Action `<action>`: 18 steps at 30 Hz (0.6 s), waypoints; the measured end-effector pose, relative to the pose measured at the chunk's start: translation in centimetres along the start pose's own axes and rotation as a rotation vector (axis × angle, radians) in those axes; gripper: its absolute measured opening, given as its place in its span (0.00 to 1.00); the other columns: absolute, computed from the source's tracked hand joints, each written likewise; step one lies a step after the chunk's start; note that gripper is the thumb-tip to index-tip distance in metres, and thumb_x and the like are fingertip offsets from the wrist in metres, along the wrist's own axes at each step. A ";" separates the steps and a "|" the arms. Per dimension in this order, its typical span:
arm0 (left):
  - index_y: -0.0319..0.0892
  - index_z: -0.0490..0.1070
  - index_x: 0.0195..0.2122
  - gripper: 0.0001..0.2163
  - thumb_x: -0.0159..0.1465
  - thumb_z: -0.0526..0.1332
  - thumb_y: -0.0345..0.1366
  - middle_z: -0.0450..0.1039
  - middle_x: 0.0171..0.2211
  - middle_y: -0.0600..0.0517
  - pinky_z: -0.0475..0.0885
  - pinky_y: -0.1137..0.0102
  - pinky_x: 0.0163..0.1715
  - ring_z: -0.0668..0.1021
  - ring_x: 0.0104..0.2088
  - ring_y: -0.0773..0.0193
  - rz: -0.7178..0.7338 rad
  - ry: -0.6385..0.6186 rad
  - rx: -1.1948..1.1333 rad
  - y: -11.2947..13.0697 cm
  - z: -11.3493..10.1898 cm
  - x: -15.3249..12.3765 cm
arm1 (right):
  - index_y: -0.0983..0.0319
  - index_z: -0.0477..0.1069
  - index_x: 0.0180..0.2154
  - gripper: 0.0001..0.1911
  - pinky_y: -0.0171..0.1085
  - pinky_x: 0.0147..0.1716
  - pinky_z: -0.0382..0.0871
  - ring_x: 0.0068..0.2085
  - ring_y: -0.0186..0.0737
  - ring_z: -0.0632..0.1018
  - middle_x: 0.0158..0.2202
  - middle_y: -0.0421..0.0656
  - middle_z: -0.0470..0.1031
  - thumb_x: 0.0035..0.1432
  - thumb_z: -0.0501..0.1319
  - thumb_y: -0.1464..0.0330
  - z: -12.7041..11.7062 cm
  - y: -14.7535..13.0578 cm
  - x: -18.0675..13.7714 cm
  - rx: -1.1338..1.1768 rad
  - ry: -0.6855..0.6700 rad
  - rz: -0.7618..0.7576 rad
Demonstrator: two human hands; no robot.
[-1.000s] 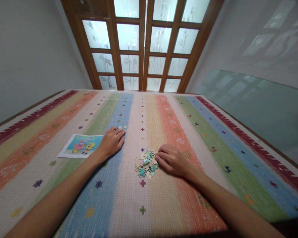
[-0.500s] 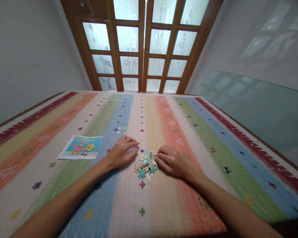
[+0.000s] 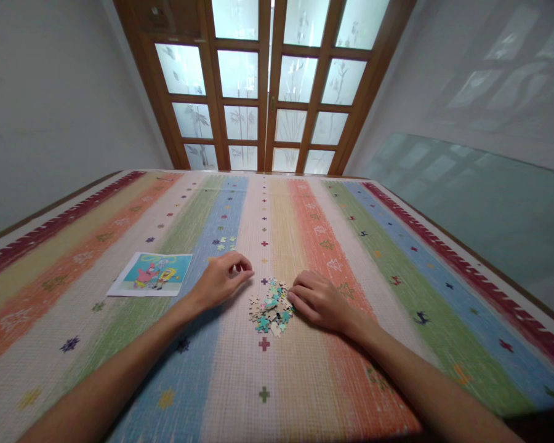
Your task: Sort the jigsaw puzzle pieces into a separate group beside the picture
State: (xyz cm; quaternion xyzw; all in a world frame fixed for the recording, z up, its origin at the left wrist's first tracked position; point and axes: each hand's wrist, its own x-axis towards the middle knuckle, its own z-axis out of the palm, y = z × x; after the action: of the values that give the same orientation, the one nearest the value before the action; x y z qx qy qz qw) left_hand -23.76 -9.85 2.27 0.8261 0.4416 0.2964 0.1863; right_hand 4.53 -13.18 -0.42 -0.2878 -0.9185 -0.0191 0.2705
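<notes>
Home, a living room. Broad striped woven mat (image 3: 305,381). Past its far edge: wooden double doors (image 3: 268,92), frosted panes etched with bamboo. Plain white walls either side. On the mat: jigsaw pieces (image 3: 270,307), cartoon picture (image 3: 153,274).

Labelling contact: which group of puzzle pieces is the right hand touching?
The big heap beside the right hand, fingertips at its right edge. The small group lies farther off, beyond the left hand, untouched.
</notes>
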 end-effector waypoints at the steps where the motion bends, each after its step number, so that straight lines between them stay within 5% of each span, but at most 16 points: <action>1: 0.43 0.75 0.35 0.06 0.67 0.61 0.38 0.77 0.33 0.50 0.73 0.63 0.36 0.75 0.32 0.61 -0.023 0.075 0.062 -0.9 -0.8 0.2 | 0.63 0.73 0.29 0.19 0.41 0.34 0.59 0.31 0.39 0.68 0.29 0.45 0.72 0.73 0.52 0.69 0.0 0.0 0.0 0.002 0.002 -0.001; 5: 0.43 0.76 0.34 0.10 0.67 0.58 0.40 0.79 0.35 0.48 0.74 0.61 0.41 0.77 0.33 0.58 -0.095 0.297 0.286 -5.4 -3.8 0.7 | 0.64 0.73 0.29 0.19 0.41 0.34 0.60 0.32 0.39 0.69 0.29 0.45 0.72 0.73 0.52 0.69 0.1 0.0 0.0 0.009 0.020 -0.009; 10: 0.42 0.80 0.33 0.13 0.65 0.55 0.37 0.81 0.38 0.44 0.75 0.60 0.42 0.80 0.36 0.54 -0.109 0.190 0.445 -9.1 -4.2 0.6 | 0.63 0.73 0.29 0.19 0.41 0.34 0.60 0.31 0.39 0.69 0.29 0.45 0.72 0.72 0.52 0.69 0.1 0.0 0.0 0.019 0.023 -0.006; 18: 0.44 0.82 0.38 0.16 0.65 0.52 0.35 0.82 0.41 0.42 0.73 0.53 0.51 0.78 0.45 0.46 -0.076 0.126 0.526 -9.0 -3.7 0.5 | 0.62 0.74 0.31 0.18 0.41 0.34 0.61 0.32 0.40 0.69 0.29 0.45 0.72 0.72 0.52 0.69 0.1 0.1 -0.1 0.025 0.000 0.001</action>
State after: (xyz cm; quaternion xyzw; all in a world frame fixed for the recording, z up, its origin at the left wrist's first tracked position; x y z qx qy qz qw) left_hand -31.57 -4.38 0.06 0.8087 0.5450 0.2152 -0.0516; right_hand 4.60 -13.11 -0.54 -0.2851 -0.9185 -0.0077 0.2740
